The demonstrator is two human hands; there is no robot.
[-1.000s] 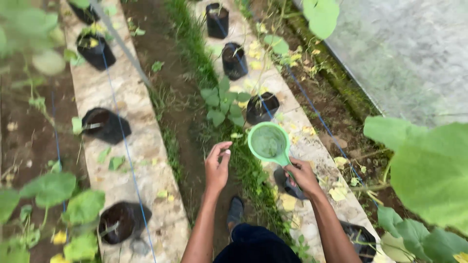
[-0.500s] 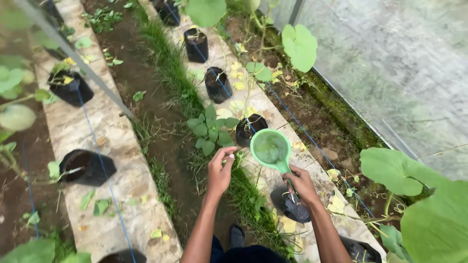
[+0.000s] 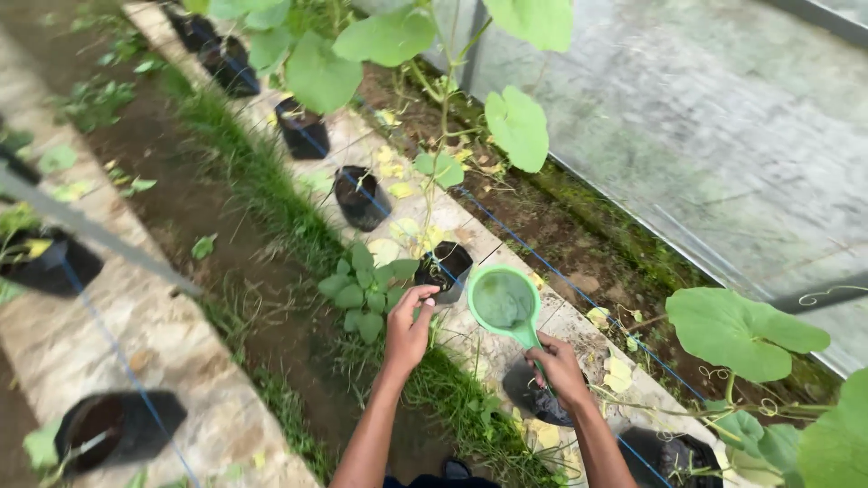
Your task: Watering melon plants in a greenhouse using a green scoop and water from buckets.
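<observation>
My right hand (image 3: 561,369) grips the handle of a green plastic scoop (image 3: 504,300), held level above the stone strip, its bowl filled with something greyish. My left hand (image 3: 409,327) hovers just left of the scoop with fingers curled loosely, holding nothing I can see. Right behind the scoop sits a black grow bag (image 3: 445,267) with a thin stem. Another black grow bag (image 3: 538,398) lies partly hidden under my right hand.
A row of black grow bags (image 3: 360,195) runs along the paved strip (image 3: 470,239) with blue drip lines. A grassy dirt path (image 3: 262,271) separates it from a second paved strip with bags (image 3: 113,429). Clear plastic sheeting (image 3: 723,136) walls the right. Large leaves (image 3: 743,330) hang nearby.
The view has swung forward along the row, showing more bags ahead. Both hands and the scoop have shifted up to the bag with the thin stem.
</observation>
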